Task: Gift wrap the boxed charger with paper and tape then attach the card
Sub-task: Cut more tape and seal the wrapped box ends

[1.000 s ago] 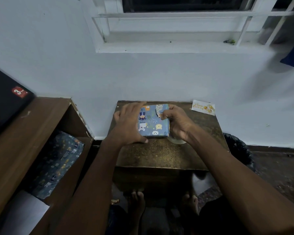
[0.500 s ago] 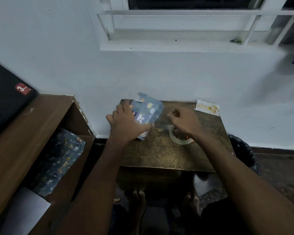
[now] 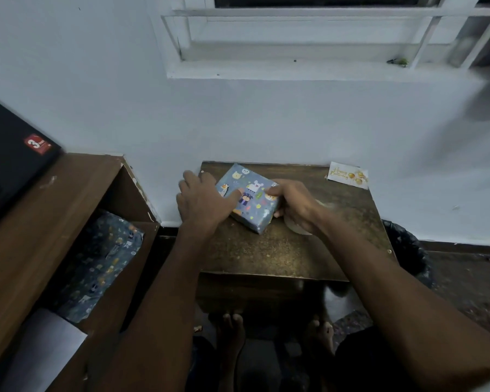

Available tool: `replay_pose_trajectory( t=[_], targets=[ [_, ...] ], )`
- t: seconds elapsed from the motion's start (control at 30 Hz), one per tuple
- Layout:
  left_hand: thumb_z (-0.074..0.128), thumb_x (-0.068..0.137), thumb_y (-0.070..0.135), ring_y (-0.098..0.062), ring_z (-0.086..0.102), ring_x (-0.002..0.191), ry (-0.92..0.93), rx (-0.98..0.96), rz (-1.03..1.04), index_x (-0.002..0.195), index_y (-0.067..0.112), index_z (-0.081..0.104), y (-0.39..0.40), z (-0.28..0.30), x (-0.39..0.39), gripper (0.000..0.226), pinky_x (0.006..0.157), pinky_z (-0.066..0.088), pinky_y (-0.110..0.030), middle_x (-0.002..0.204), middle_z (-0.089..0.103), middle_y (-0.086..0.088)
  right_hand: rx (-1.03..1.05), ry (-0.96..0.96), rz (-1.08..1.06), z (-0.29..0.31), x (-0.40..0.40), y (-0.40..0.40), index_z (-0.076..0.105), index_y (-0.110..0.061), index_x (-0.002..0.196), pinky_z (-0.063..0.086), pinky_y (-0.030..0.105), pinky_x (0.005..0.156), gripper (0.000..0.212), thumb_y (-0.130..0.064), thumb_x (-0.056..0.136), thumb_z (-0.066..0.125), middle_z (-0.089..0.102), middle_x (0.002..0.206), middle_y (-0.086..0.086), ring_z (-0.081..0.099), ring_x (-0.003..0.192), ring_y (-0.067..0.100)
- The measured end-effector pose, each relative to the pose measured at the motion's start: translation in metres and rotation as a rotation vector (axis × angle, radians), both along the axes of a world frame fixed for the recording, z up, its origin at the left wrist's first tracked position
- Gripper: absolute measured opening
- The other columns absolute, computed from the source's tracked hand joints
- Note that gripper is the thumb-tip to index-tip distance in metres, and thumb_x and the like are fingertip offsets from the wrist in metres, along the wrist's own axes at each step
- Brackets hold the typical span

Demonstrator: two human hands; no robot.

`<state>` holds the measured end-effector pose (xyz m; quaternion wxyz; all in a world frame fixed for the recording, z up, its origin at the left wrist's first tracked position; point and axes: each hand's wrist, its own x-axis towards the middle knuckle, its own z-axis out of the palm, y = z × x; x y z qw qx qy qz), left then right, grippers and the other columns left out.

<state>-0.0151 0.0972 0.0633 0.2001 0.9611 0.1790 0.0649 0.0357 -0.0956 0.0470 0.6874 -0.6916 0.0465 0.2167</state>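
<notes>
The wrapped box (image 3: 249,196), in blue paper with cartoon animals, lies flat and turned at an angle on the small brown table (image 3: 280,253). My left hand (image 3: 203,199) holds its left edge, thumb lying across the top. My right hand (image 3: 294,205) grips the right end, fingers curled round it and forefinger on top. A clear tape roll (image 3: 296,227) sits on the table, mostly hidden beneath my right hand. The white birthday card (image 3: 348,175) lies at the table's far right corner against the wall.
A brown shelf unit (image 3: 54,210) stands to the left, with spare blue wrapping paper (image 3: 105,264) and a white sheet (image 3: 40,349) inside. A black box (image 3: 9,165) rests on top of it. A black-lined bin (image 3: 408,250) stands right of the table. My bare feet are under the table.
The box was tipped up on edge in my left hand half a second ago; now it lies flat again. My right hand left the tape roll and returned to the box's right end.
</notes>
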Motion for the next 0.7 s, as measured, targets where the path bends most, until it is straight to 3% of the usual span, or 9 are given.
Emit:
replay_pose_trajectory(
  t=[0.07, 0.13, 0.2, 0.3, 0.4, 0.47, 0.57, 0.7],
  targets=[
    [0.07, 0.088, 0.069, -0.037, 0.047, 0.132, 0.035, 0.025, -0.073, 0.14, 0.015, 0.052, 0.003, -0.003, 0.002, 0.077, 0.107, 0.039, -0.046, 0.143, 0.047, -0.014, -0.069, -0.074, 0.044, 0.0, 0.001, -0.004, 0.076, -0.009, 0.107, 0.045, 0.026, 0.049, 0.023, -0.006, 0.1, 0.055, 0.073, 0.083, 0.006, 0.062, 0.065, 0.016],
    [0.067, 0.09, 0.07, -0.038, 0.054, 0.133, 0.133, -0.067, -0.095, 0.146, 0.016, 0.047, 0.006, -0.007, 0.005, 0.081, 0.107, 0.043, -0.047, 0.146, 0.055, -0.014, -0.296, -0.272, 0.079, -0.005, 0.002, -0.006, 0.079, -0.014, 0.094, 0.051, 0.031, 0.059, 0.022, -0.014, 0.1, 0.059, 0.073, 0.077, -0.002, 0.064, 0.068, 0.015],
    [0.066, 0.088, 0.074, -0.039, 0.057, 0.133, 0.167, -0.093, -0.072, 0.149, 0.014, 0.044, 0.006, -0.011, 0.007, 0.088, 0.106, 0.046, -0.047, 0.146, 0.058, -0.015, -0.508, -0.453, 0.057, -0.009, 0.003, -0.008, 0.08, -0.017, 0.092, 0.054, 0.035, 0.074, 0.016, -0.022, 0.098, 0.066, 0.077, 0.086, -0.004, 0.07, 0.081, 0.014],
    [0.063, 0.089, 0.076, -0.038, 0.054, 0.137, 0.177, -0.051, -0.032, 0.154, 0.013, 0.04, 0.0, -0.013, 0.007, 0.094, 0.108, 0.044, -0.047, 0.15, 0.052, -0.016, -0.551, -0.545, 0.024, -0.009, 0.003, -0.01, 0.08, -0.014, 0.104, 0.056, 0.033, 0.084, 0.015, -0.023, 0.096, 0.071, 0.077, 0.099, -0.004, 0.071, 0.094, 0.013],
    [0.056, 0.093, 0.075, -0.037, 0.05, 0.134, 0.147, 0.177, 0.031, 0.147, 0.009, 0.048, -0.012, -0.009, 0.005, 0.086, 0.109, 0.038, -0.048, 0.145, 0.051, -0.019, -0.526, -0.546, -0.058, -0.009, 0.005, -0.015, 0.082, -0.016, 0.102, 0.056, 0.029, 0.08, 0.016, -0.022, 0.098, 0.068, 0.078, 0.095, -0.008, 0.072, 0.089, 0.006],
    [0.057, 0.096, 0.066, -0.036, 0.051, 0.129, -0.031, 0.323, -0.027, 0.136, 0.009, 0.059, -0.031, -0.007, 0.009, 0.07, 0.104, 0.037, -0.048, 0.139, 0.055, -0.017, -0.547, -0.567, -0.134, -0.008, 0.009, -0.022, 0.082, -0.016, 0.098, 0.051, 0.024, 0.075, 0.018, -0.021, 0.099, 0.066, 0.077, 0.089, -0.009, 0.07, 0.083, 0.002],
    [0.059, 0.101, 0.048, -0.028, 0.055, 0.126, -0.22, 0.172, -0.275, 0.131, 0.018, 0.066, -0.08, 0.0, 0.018, 0.043, 0.106, 0.038, -0.047, 0.135, 0.061, -0.007, -0.585, -0.584, -0.214, -0.002, 0.019, -0.034, 0.083, -0.017, 0.094, 0.051, 0.022, 0.072, 0.017, -0.017, 0.096, 0.066, 0.076, 0.083, -0.009, 0.069, 0.079, 0.004],
    [0.059, 0.098, 0.027, -0.026, 0.06, 0.12, -0.168, 0.055, -0.451, 0.123, 0.021, 0.07, -0.146, -0.002, 0.051, 0.029, 0.106, 0.042, -0.042, 0.124, 0.068, -0.004, -0.648, -0.507, -0.315, 0.0, 0.032, -0.063, 0.075, -0.018, 0.07, 0.044, 0.022, 0.059, 0.022, -0.005, 0.082, 0.061, 0.071, 0.068, -0.007, 0.065, 0.067, 0.008]
  ],
)
